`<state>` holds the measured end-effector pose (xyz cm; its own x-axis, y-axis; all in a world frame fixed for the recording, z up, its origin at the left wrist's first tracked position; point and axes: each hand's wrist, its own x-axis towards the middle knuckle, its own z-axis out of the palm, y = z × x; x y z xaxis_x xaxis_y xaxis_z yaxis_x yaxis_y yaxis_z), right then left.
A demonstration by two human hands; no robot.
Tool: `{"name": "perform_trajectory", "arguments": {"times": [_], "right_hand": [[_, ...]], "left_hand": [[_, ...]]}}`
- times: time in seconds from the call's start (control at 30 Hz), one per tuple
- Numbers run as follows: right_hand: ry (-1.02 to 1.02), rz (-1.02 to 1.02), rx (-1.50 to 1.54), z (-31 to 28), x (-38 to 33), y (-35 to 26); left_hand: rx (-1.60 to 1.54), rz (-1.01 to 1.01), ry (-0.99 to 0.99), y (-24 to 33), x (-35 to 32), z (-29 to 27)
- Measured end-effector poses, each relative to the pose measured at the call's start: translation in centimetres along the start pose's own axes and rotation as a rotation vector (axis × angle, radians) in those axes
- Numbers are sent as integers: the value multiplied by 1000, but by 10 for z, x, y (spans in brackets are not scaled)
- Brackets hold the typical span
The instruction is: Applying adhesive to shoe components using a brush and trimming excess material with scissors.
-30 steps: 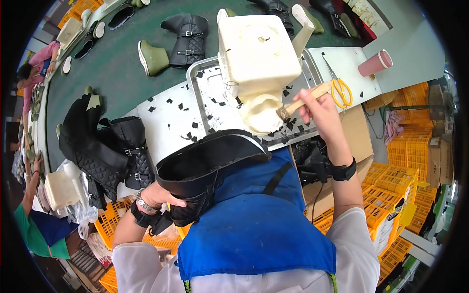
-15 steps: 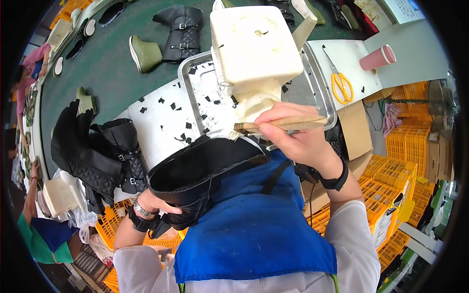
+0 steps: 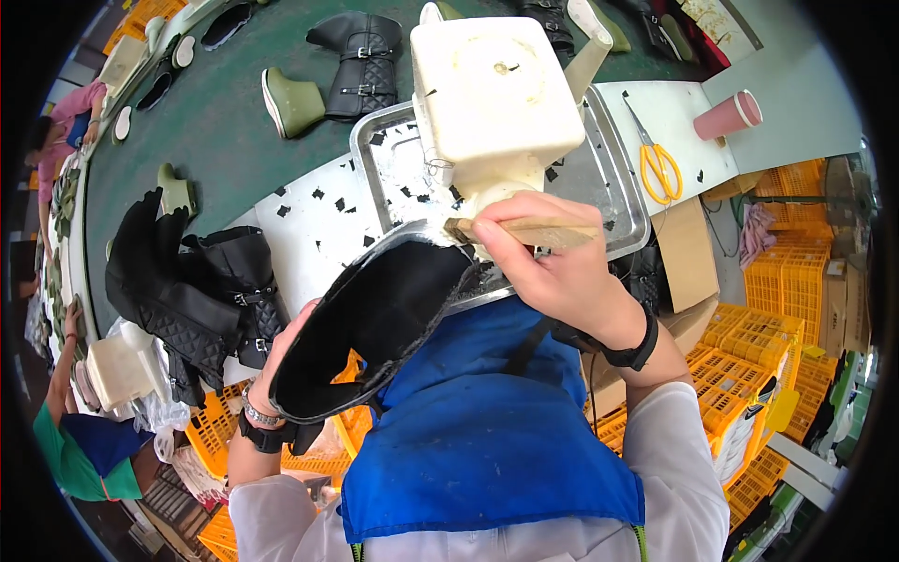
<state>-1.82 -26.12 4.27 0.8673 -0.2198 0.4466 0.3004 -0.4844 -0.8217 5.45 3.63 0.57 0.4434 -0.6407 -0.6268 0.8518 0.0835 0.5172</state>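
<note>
A black boot is tilted with its wide opening toward me. My left hand is closed on its left side, fingers partly hidden behind it. In my right hand a flat wooden-handled brush is pinched between thumb and fingers. Its whitish bristles lie at the far rim of the boot's opening, where a pale wet-looking film shows along the edge. Just beyond the brush stands a cream-coloured plastic container with a spout-like lower part, set in a metal tray scattered with black scraps.
Yellow-handled scissors and a pink cup are at the right. Black boots lean at the left; a green boot and a buckled black boot lie on the green belt. Orange crates stand right. Co-workers are far left.
My left hand has turned and raised the boot, so its opening faces me more and its rim reaches the bristles. The brush has shifted slightly left and up from beside the container's spout.
</note>
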Motion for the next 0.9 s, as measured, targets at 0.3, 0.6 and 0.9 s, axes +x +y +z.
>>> {"name": "perform_trajectory", "arguments": {"times": [0.3,0.6,0.9], "right_hand": [[-231,144,-46,3,14,1],[-32,280,188,-4,26,2],[-110,520,408,-12,11,-7]], "left_hand": [[1093,773,-53,-15,-10,-15],[1567,1217,-70,-10,0,14],[1443,1227,-5,-12,-6,12]]}}
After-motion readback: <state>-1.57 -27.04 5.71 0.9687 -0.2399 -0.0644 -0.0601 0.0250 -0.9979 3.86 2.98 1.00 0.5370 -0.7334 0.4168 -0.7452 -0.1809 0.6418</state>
